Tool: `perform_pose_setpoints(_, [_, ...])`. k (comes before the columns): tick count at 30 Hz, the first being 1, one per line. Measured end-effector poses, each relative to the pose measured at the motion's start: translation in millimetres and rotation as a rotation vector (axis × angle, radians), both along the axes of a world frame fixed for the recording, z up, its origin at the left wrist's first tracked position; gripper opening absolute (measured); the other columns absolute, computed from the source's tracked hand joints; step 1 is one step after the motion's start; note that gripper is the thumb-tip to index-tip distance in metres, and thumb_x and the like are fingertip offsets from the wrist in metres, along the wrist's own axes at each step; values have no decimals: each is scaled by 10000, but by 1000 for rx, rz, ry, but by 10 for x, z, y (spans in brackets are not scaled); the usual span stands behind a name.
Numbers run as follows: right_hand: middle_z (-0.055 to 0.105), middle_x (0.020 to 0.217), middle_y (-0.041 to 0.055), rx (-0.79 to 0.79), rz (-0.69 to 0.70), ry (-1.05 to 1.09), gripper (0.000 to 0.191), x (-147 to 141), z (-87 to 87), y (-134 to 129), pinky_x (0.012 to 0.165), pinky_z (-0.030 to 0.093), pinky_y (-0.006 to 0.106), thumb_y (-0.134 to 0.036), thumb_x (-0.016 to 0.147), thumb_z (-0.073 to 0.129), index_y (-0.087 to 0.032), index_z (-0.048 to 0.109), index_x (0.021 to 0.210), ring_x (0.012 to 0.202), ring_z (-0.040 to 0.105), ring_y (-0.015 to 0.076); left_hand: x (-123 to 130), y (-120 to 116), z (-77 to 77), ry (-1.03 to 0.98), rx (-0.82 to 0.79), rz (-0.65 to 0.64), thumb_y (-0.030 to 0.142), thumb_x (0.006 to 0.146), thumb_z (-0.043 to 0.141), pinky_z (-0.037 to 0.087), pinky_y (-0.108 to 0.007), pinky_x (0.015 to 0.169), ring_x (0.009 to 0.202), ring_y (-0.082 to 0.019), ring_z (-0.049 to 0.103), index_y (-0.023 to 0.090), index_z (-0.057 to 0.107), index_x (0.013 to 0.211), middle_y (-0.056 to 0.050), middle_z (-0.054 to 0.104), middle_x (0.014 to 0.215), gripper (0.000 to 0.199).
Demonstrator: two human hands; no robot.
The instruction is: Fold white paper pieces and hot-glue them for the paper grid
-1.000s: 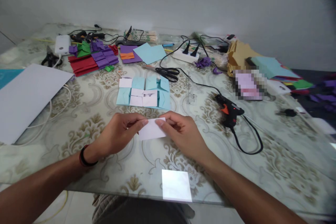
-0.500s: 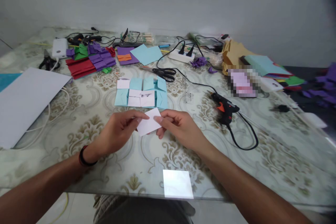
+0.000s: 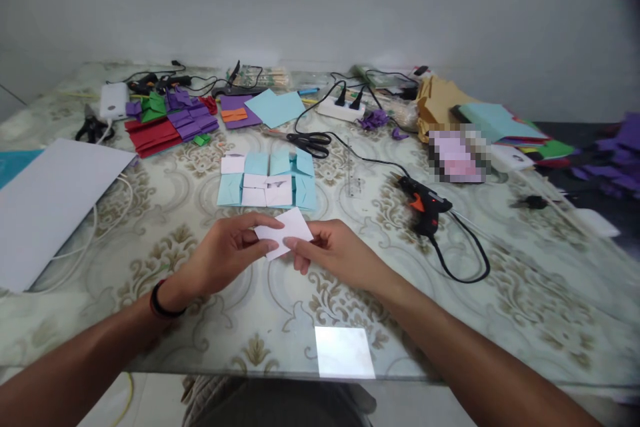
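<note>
A: Okay, clock centred on the white paper card (image 3: 283, 233) you're holding, 12 toward the wall (image 3: 300, 7). I count one card, two hands. Your left hand (image 3: 237, 247) comes in from 9, thumb and index clamped on the card's left corner.

B: And your right hand (image 3: 327, 247) comes in from 3, thumb flat on top, fingers tucked underneath, so it's pinched there too. Can't tell what every fingertip is doing behind it, tbh. You've got the card up over the patterned tabletop (image 3: 240, 320).

A: Straight at 12, just beyond the card, you've got one folded light-blue paper piece (image 3: 256, 163) with white panels. Past it, nearer 12:30, one pair of black-handled scissors (image 3: 313, 143).

B: One glue gun (image 3: 427, 203) between 2 and 3 for you, nozzle pointing away to the left, plus one clear ruler (image 3: 354, 180) near 2. At 1 there's one white power strip (image 3: 340, 109), two black plugs (image 3: 341, 95) in it.

A: Over by 9 you've got one big white sheet (image 3: 65, 207). Folded red paper (image 3: 153, 140) at 10, but I can't count the layers.
</note>
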State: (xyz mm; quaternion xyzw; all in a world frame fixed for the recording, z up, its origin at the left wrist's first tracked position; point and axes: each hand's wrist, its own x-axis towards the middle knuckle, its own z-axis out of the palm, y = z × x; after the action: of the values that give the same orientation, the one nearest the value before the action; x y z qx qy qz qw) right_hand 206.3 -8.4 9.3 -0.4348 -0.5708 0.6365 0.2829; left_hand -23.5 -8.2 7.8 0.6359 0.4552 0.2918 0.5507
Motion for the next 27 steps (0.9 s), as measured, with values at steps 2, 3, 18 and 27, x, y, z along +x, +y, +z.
perform_pose_setpoints(2, [706,632,14,8,-4,-23,417,0,8,-6,564,537,270,-567,882,742,-166,725,769,551,645,131,8,2,-14,-37,-44,-19,287,914,736,491,-238,593,708,-175,750,219,694,1213,-26,815,798,310])
perform_pose_setpoints(3, [704,628,12,24,-20,-31,404,0,17,-8,554,524,267,-553,885,740,-169,719,760,544,640,129,11,3,-21,-72,-74,-27,278,908,741,522,-247,637,763,-189,774,220,679,1208,-32,822,827,312])
perform_pose_setpoints(18, [602,578,-24,350,-12,-216,372,-14,35,-34,515,342,232,-384,932,694,-189,585,635,529,488,100,-15,51,96,-1,102,-27,354,882,777,529,-252,712,760,-136,649,194,611,835,11,689,844,236])
perform_pose_setpoints(27, [669,724,-4,259,-94,-45,209,-48,79,-34,626,472,250,-388,867,771,-197,711,804,667,590,135,-2,25,66,42,103,59,375,892,776,505,-221,637,685,-136,670,196,771,858,-11,773,770,182])
